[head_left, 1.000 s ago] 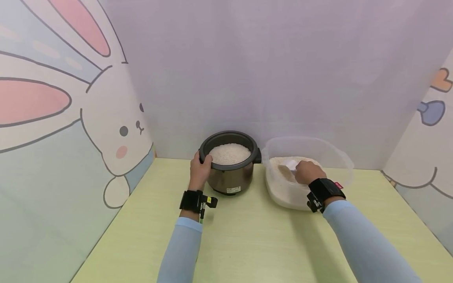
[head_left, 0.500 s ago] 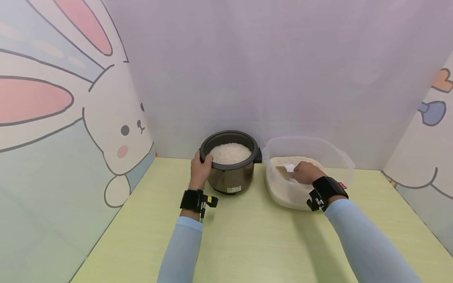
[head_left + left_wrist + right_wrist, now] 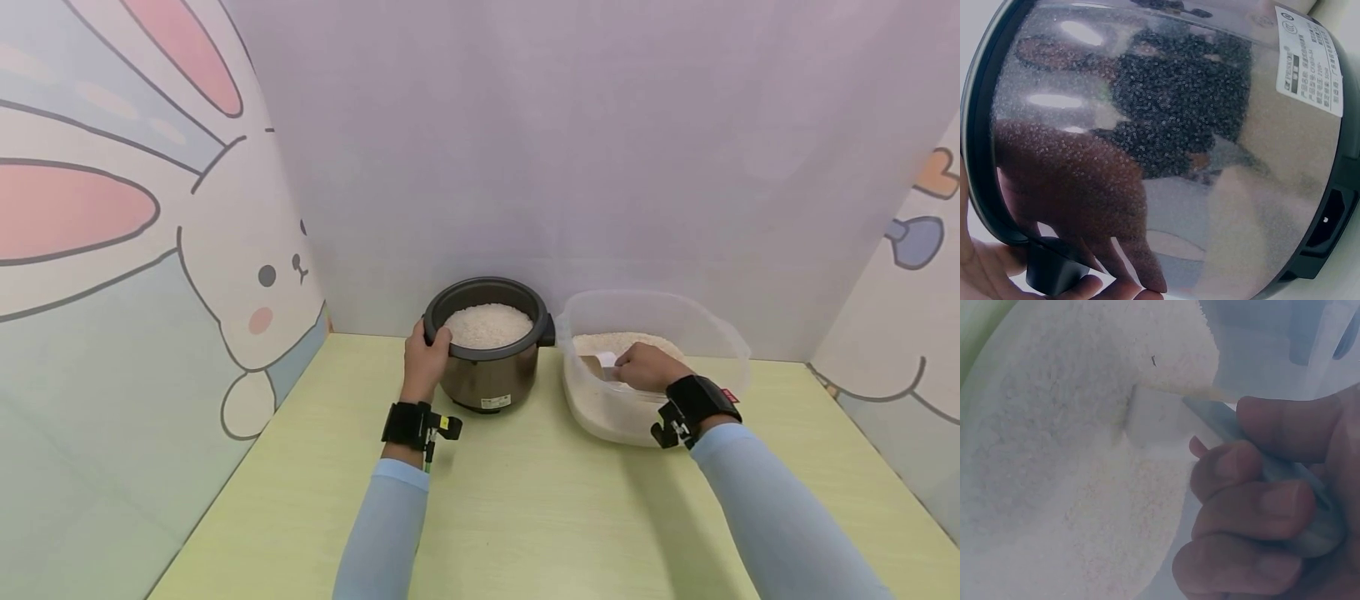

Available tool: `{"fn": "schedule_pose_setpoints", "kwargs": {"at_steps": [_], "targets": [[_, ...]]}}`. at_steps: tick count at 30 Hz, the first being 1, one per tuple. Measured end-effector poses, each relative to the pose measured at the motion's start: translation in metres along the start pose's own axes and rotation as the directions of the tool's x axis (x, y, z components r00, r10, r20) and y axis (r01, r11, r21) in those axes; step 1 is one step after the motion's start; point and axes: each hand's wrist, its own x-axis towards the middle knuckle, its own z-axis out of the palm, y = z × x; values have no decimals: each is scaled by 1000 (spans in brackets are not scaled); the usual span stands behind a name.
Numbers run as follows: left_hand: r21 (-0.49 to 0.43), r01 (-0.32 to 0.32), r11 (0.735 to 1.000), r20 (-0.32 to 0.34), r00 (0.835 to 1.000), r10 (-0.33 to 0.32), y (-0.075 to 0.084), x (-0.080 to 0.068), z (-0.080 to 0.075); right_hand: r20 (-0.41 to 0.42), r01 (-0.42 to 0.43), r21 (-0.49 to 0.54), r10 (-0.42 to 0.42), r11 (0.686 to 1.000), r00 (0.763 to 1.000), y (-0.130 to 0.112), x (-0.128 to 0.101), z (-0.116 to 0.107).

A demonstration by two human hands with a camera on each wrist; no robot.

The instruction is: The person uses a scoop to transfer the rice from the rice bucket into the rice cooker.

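Note:
My left hand grips the left side of a dark grey rice cooker, its thumb over the rim. Close up in the left wrist view, fingers curl about the black side handle. White rice fills much of what shows inside the cooker. My right hand reaches into a clear plastic bin and holds a scoop by its handle. In the right wrist view, the scoop's pale head lies against the loose rice, its front edge seemingly in the grains.
Cooker and bin stand side by side at the back of a light green table, close to a lilac backdrop. A rabbit-printed panel borders the left, and another printed panel the right.
Inside the bin, my right hand and the scoop have shifted slightly left, and the scoop has turned a little. The left hand and cooker stay in place.

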Motion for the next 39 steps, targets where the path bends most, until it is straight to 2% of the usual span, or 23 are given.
{"fn": "schedule_pose_setpoints", "kwargs": {"at_steps": [5, 9, 14, 19, 26, 31, 39], "targets": [[-7, 3, 1000, 1, 1000, -3, 0, 0, 1, 22, -12, 34, 11, 999, 1000, 6, 1, 0], [1, 2, 1000, -4, 1000, -2, 0, 0, 1, 42, -24, 101, 20, 995, 999, 9, 1, -1], [15, 0, 1000, -15, 1000, 0, 1, 0, 2, 53, -36, 215, 25, 976, 998, 11, 0, 0], [20, 13, 1000, -12, 1000, -13, 0, 1, 2, 38, -50, 280, 41, 959, 998, 11, -1, -1], [16, 12, 1000, -10, 1000, -12, 0, 1, 0, 41, -91, 388, 82, 917, 996, 12, -4, -5], [9, 8, 1000, -13, 1000, -8, 0, 1, 1, 45, -136, 462, 130, 876, 990, 12, -4, -6], [-1, 22, 1000, -4, 1000, -22, -1, 1, 1, 46, -161, 530, 162, 833, 986, 14, -8, -7]]}}
